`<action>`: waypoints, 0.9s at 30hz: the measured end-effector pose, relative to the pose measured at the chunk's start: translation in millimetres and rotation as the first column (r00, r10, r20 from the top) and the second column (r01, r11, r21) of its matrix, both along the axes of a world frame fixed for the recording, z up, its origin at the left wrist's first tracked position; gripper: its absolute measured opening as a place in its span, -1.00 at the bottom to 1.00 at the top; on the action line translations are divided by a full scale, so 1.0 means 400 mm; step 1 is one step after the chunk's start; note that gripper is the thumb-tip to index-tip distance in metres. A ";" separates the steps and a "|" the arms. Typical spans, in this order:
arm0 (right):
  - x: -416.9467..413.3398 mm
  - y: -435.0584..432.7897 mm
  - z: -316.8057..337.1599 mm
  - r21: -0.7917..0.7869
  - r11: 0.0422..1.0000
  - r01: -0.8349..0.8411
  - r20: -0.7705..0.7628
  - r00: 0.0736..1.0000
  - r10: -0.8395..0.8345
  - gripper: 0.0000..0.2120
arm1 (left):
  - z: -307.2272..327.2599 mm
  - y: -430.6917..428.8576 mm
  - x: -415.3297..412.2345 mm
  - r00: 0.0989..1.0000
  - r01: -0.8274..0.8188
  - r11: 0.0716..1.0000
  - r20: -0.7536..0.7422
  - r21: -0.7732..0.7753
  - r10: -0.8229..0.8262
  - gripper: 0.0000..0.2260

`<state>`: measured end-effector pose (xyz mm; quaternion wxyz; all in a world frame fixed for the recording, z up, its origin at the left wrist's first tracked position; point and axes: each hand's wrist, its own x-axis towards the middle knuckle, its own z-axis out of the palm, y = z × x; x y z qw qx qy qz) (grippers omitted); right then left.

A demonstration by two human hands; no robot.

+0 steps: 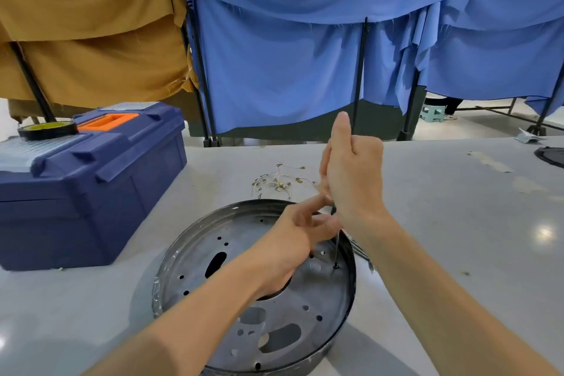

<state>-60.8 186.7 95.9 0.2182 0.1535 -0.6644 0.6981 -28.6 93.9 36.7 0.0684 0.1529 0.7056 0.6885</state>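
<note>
Gripping thin dark metal screwdriver (336, 249) upright with right hand (354, 180), pinching its shaft lower with left hand (293, 241), tip down in round grey perforated metal pan (189, 250)

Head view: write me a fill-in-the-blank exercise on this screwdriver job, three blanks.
1. The thin dark screwdriver standing on the round perforated grey metal plate is gripped at its top by the ___ hand.
2. The black tape roll lies on the dark blue plastic toolbox, whose handle is ___.
3. At the back hang a brown cloth and a ___ one.
Missing words: right; orange; blue.
</note>
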 end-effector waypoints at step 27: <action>-0.030 0.032 0.043 -0.237 0.793 -0.561 0.355 0.710 0.609 -0.37 | 0.009 -0.008 0.008 1.000 0.018 1.000 0.020 0.014 -0.019 -0.82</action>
